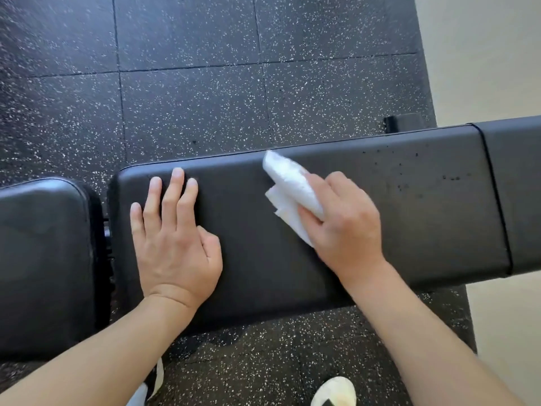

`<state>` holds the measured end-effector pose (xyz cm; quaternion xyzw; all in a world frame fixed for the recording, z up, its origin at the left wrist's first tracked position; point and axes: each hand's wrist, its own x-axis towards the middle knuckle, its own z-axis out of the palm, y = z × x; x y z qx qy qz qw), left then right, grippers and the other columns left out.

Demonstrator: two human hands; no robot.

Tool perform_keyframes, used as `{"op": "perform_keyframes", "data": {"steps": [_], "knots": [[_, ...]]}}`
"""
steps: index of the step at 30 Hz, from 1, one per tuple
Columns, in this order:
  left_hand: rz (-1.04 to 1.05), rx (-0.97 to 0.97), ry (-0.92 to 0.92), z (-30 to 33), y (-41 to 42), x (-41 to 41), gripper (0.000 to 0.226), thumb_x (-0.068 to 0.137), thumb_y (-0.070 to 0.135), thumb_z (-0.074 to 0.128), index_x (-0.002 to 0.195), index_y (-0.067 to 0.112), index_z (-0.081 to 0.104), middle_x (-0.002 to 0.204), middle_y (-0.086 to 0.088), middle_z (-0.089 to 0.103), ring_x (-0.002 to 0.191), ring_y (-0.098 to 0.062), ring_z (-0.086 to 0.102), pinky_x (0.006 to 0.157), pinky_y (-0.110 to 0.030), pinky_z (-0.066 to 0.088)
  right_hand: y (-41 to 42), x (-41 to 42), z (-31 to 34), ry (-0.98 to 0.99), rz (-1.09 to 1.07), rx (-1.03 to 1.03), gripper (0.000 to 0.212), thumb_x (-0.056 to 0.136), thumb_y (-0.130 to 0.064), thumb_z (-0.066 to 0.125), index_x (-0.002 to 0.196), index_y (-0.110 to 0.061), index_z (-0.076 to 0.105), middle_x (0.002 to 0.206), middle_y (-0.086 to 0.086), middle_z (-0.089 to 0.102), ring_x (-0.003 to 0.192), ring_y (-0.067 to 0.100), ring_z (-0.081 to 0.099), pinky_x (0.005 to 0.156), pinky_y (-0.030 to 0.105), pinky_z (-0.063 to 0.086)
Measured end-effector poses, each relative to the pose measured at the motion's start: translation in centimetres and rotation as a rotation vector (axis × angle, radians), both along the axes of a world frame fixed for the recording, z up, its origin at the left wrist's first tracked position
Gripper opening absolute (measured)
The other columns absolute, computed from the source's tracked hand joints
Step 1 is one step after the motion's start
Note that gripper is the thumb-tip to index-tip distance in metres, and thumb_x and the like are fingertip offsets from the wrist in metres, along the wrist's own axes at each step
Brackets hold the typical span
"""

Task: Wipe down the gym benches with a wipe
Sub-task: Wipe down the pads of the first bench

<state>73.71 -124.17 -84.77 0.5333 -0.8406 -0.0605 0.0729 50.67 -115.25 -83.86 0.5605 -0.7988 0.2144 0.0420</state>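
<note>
A black padded gym bench [424, 218] runs across the view from left to right. My left hand [175, 244] lies flat on its left end, fingers straight and spread. My right hand [342, 227] grips a crumpled white wipe [288, 186] and holds it against the middle of the pad, near the far edge. Small dark droplets speckle the pad to the right of the wipe. A seam crosses the pad further right.
A second black pad [44, 259] sits at the left, separated from the bench by a narrow gap with a metal frame. Speckled black rubber floor tiles [205, 83] surround the bench. A pale wall [483, 54] rises at the right. My shoes show at the bottom edge.
</note>
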Motion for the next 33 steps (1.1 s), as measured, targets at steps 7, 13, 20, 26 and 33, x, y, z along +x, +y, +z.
{"op": "perform_keyframes", "data": {"steps": [7, 13, 20, 26, 33], "knots": [[-0.001, -0.007, 0.008, -0.3, 0.0, 0.2, 0.073, 0.084, 0.022, 0.043, 0.157, 0.012, 0.039, 0.170, -0.005, 0.031, 0.159, -0.035, 0.022, 0.127, -0.060, 0.015, -1.3, -5.6, 0.1, -0.126, -0.489, 0.052, 0.031, 0.090, -0.036, 0.053, 0.102, -0.012, 0.068, 0.090, 0.006, 0.050, 0.073, 0.028, 0.047, 0.061, 0.038, 0.041], [-0.008, -0.006, -0.001, -0.1, -0.1, 0.0, 0.072, 0.085, 0.024, 0.040, 0.155, 0.011, 0.041, 0.170, -0.006, 0.033, 0.159, -0.035, 0.023, 0.126, -0.061, 0.017, -7.0, 6.8, 0.4, -0.159, -0.098, 0.021, 0.030, 0.084, -0.033, 0.071, 0.101, -0.008, 0.069, 0.089, 0.008, 0.059, 0.074, 0.031, 0.056, 0.062, 0.043, 0.043], [-0.001, 0.011, 0.013, 0.1, 0.0, 0.0, 0.071, 0.086, 0.024, 0.042, 0.155, 0.009, 0.042, 0.170, -0.007, 0.033, 0.158, -0.036, 0.023, 0.125, -0.062, 0.018, -2.6, 6.4, -0.3, -0.073, 0.067, -0.035, 0.043, 0.097, -0.056, 0.067, 0.101, -0.013, 0.074, 0.082, 0.005, 0.054, 0.071, 0.029, 0.052, 0.059, 0.043, 0.041], [-0.001, 0.020, -0.001, 0.2, 0.0, 0.0, 0.073, 0.085, 0.022, 0.044, 0.157, 0.012, 0.040, 0.171, -0.004, 0.030, 0.159, -0.035, 0.022, 0.127, -0.060, 0.016, 4.5, -4.7, -0.8, -0.058, -0.308, 0.014, 0.030, 0.100, -0.036, 0.059, 0.122, -0.022, 0.074, 0.086, -0.006, 0.042, 0.070, 0.022, 0.046, 0.060, 0.043, 0.046], [-0.004, 0.029, 0.009, 0.1, -0.1, 0.2, 0.073, 0.085, 0.023, 0.044, 0.157, 0.012, 0.040, 0.171, -0.004, 0.030, 0.159, -0.034, 0.022, 0.128, -0.060, 0.014, -2.6, 6.1, -0.3, -0.101, -0.212, -0.002, 0.042, 0.098, -0.051, 0.065, 0.112, -0.013, 0.074, 0.085, 0.004, 0.051, 0.071, 0.029, 0.050, 0.061, 0.042, 0.043]]}}
